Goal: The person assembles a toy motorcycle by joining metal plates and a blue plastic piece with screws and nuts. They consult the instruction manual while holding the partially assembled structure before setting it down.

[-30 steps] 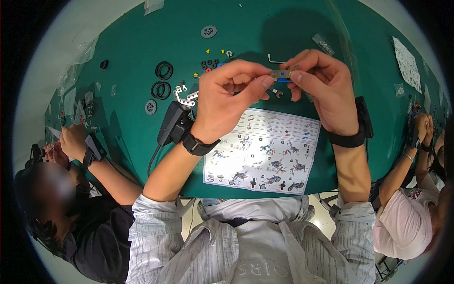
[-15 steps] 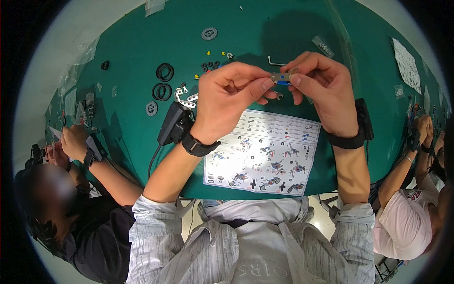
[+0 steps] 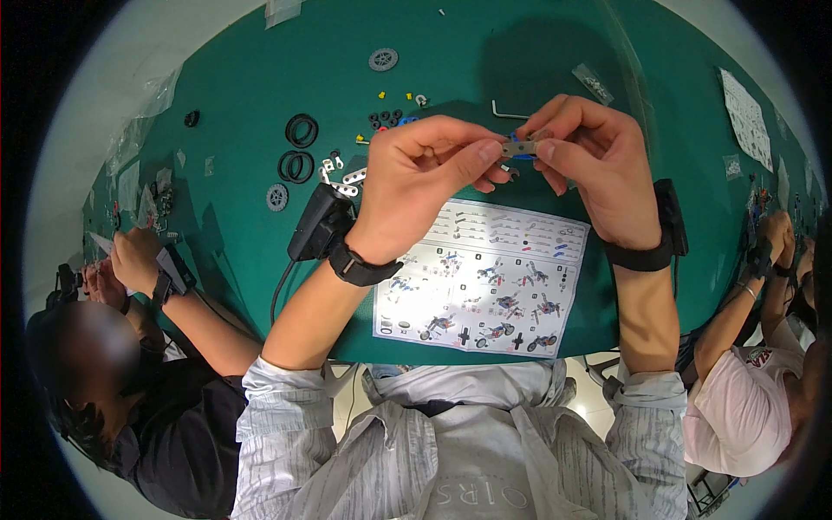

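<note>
The small metal strip (image 3: 520,148), with a blue part (image 3: 525,157) against it, is raised above the table between the wearer's hands. The left hand (image 3: 399,191) clamps its near-side end between thumb and forefinger; the right hand (image 3: 607,173) pinches the opposite end the same way. An open-ended wrench (image 3: 513,174) shows just beside the left fingertips; whether they grip it, one cannot tell.

Clock directions run from the strip. The green table (image 3: 451,35) spreads beneath everything, with a curved edge toward the wearer. At 12 o'clock lies an L-shaped hex key (image 3: 510,114); at 6, a printed instruction sheet (image 3: 477,303). Between 8 and 9 lie white perforated pieces (image 3: 354,177) and a spoked grey wheel (image 3: 276,197). Black rings (image 3: 302,131) sit at 9, small black rollers (image 3: 385,120) between 9 and 10, and another grey wheel (image 3: 383,60) between 10 and 11.

At 1 to 2 o'clock, a clear bag (image 3: 592,83) holds small, silvery pieces. A smaller clear bag (image 3: 732,165) lies at 3, its contents too small to identify. Another sheet (image 3: 746,120) lies between 2 and 3.

A person in black (image 3: 182,433) sits at 8, a person in pink (image 3: 741,412) at 4, and pale floor shows below the table's edge.
</note>
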`<action>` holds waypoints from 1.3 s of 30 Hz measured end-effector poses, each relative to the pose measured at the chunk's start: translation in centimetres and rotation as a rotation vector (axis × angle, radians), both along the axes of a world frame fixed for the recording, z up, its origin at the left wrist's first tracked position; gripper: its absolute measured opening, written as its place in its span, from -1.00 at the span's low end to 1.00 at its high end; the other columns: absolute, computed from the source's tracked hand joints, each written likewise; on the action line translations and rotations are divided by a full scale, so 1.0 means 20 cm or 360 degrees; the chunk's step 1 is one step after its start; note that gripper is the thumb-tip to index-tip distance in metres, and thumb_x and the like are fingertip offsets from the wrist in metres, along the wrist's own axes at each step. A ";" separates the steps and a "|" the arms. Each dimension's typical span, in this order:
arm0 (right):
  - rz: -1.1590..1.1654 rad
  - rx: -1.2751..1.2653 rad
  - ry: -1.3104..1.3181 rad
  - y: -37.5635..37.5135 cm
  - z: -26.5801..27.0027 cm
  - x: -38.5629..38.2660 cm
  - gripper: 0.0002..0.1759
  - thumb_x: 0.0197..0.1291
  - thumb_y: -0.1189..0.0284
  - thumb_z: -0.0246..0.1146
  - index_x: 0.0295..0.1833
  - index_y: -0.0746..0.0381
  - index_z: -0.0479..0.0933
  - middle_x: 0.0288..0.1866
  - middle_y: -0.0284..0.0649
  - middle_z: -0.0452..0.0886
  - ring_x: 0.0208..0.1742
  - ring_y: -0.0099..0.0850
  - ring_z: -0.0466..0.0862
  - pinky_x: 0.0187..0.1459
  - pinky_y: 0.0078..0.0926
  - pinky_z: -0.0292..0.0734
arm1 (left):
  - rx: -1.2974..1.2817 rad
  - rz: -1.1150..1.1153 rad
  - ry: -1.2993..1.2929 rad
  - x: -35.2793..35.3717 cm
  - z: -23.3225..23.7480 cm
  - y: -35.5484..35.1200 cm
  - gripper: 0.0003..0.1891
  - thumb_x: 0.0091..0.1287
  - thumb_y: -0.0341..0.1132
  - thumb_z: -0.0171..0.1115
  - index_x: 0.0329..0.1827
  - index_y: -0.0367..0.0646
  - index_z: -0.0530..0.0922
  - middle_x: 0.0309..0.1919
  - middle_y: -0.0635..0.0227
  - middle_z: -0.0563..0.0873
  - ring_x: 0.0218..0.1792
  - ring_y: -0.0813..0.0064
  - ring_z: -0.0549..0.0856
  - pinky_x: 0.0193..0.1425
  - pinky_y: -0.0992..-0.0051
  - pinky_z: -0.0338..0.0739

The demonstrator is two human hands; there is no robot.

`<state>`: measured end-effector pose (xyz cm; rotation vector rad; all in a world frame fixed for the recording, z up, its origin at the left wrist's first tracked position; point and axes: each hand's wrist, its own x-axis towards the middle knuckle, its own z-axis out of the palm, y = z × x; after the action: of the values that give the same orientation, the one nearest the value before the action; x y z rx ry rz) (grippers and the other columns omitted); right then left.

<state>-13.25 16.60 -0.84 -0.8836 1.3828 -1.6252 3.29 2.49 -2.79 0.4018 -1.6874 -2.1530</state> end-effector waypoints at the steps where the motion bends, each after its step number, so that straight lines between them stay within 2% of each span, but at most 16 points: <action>1: 0.0007 0.0005 0.0007 0.00 0.00 0.00 -0.94 0.21 0.63 0.34 -0.20 0.38 0.63 -0.11 -0.16 0.74 -0.41 -0.65 0.59 -0.40 -0.69 0.51 | -0.0013 -0.0003 -0.0012 0.00 0.00 0.00 -0.82 0.49 -0.44 0.27 0.04 -0.34 0.69 -0.22 0.20 0.81 -0.21 0.46 0.80 -0.13 0.52 0.68; 7: 0.0002 -0.0028 0.0024 -0.01 0.00 0.01 -0.94 0.23 0.63 0.35 -0.20 0.38 0.63 -0.10 -0.16 0.73 -0.41 -0.64 0.60 -0.38 -0.68 0.54 | -0.0080 -0.0067 -0.0065 0.00 0.02 -0.01 -0.82 0.48 -0.46 0.28 0.05 -0.35 0.69 -0.25 0.26 0.80 -0.21 0.49 0.79 -0.12 0.53 0.68; 16: 0.0006 -0.0056 -0.0016 -0.01 -0.01 0.02 -0.93 0.25 0.63 0.34 -0.18 0.40 0.61 -0.10 -0.12 0.72 -0.40 -0.62 0.61 -0.38 -0.65 0.56 | -0.0108 0.0027 -0.0030 0.01 0.02 0.00 -0.83 0.48 -0.47 0.27 0.04 -0.37 0.67 -0.23 0.18 0.81 -0.22 0.45 0.81 -0.13 0.51 0.71; 22: 0.0008 -0.0087 0.0007 -0.01 -0.01 0.02 -0.93 0.26 0.62 0.34 -0.18 0.40 0.61 -0.10 -0.14 0.70 -0.37 -0.62 0.63 -0.38 -0.66 0.58 | -0.0082 0.0046 -0.0023 0.01 0.02 0.01 -0.83 0.46 -0.50 0.29 0.02 -0.43 0.67 -0.15 0.14 0.82 -0.19 0.42 0.84 -0.11 0.54 0.77; 28: 0.0019 -0.0078 0.0030 -0.01 -0.01 0.02 -0.93 0.27 0.62 0.34 -0.18 0.39 0.61 -0.09 -0.14 0.69 -0.35 -0.62 0.63 -0.37 -0.66 0.59 | -0.0160 0.0064 -0.0009 0.01 0.01 0.02 -0.84 0.49 -0.52 0.24 0.04 -0.38 0.66 -0.23 0.16 0.81 -0.22 0.43 0.83 -0.14 0.52 0.76; 39: 0.0024 -0.0062 0.0033 -0.01 -0.01 0.02 -0.94 0.27 0.63 0.33 -0.17 0.40 0.61 -0.09 -0.13 0.70 -0.33 -0.61 0.64 -0.37 -0.66 0.60 | -0.0128 0.0050 -0.0033 0.01 0.01 0.01 -0.87 0.48 -0.54 0.23 0.01 -0.36 0.64 -0.23 0.17 0.81 -0.22 0.43 0.83 -0.16 0.52 0.75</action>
<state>-12.85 16.37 -1.02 -0.9340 1.3591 -1.6408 3.42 2.63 -2.52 0.4269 -1.7609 -2.0576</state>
